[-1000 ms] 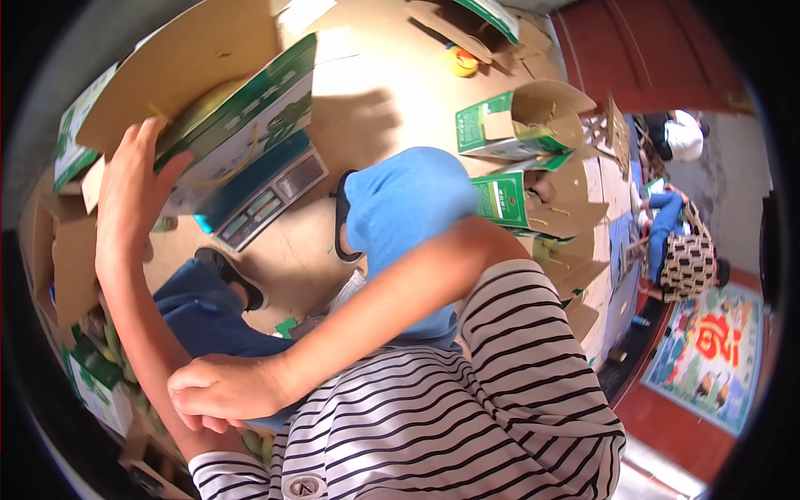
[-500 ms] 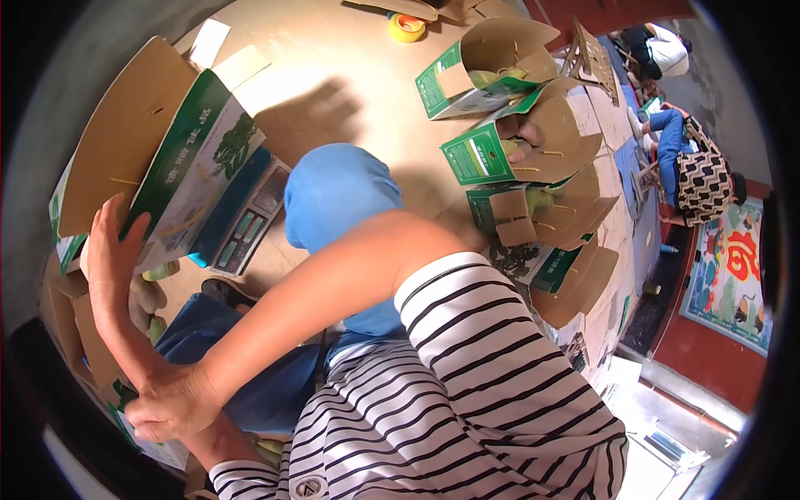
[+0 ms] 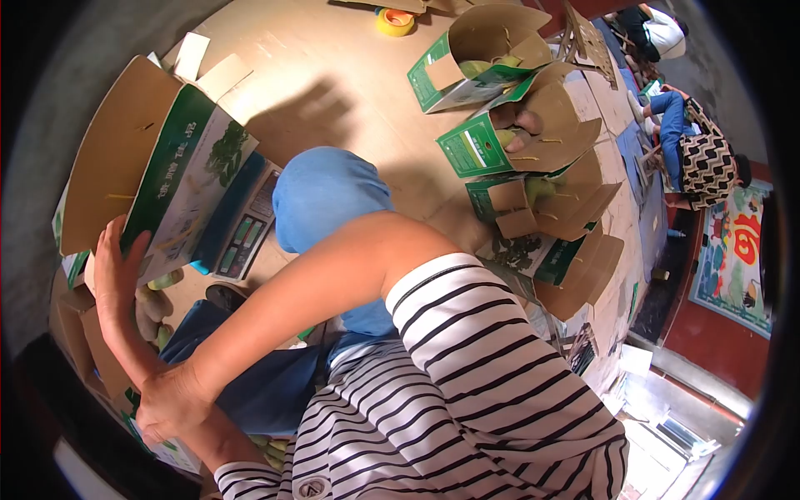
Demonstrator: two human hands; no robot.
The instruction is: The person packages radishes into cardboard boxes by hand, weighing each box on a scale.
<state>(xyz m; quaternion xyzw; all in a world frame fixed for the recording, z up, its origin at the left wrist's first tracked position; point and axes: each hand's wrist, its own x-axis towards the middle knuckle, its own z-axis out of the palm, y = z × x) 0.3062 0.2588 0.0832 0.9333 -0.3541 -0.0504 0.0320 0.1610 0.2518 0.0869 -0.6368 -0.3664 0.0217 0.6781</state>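
My left hand (image 3: 117,267) is raised at the lower corner of a tall green-and-white carton (image 3: 196,150), its fingers apart. The fingers lie before the carton's brown flap and the thumb by its green panel; whether they touch is hard to tell. My right arm crosses my body, and my right hand (image 3: 171,404) is wrapped around my left forearm (image 3: 218,437). The carton's flap (image 3: 117,142) stands up with a short yellowish cord through it. Beside the carton is a scale (image 3: 242,242) with a keypad and display. Oblong green and brownish produce (image 3: 154,308) lies below the carton.
Several open cartons (image 3: 471,150) holding similar produce line the right side. A yellow tape roll (image 3: 394,22) lies on the floor at the top. A person in a patterned top (image 3: 708,171) sits at far right, with another person (image 3: 662,33) beyond. My blue-clad knee (image 3: 329,196) is central.
The view has shifted slightly, moving the cartons on the right a little up and left. My left hand sits slightly lower in view, and my right hand stays around the left forearm.
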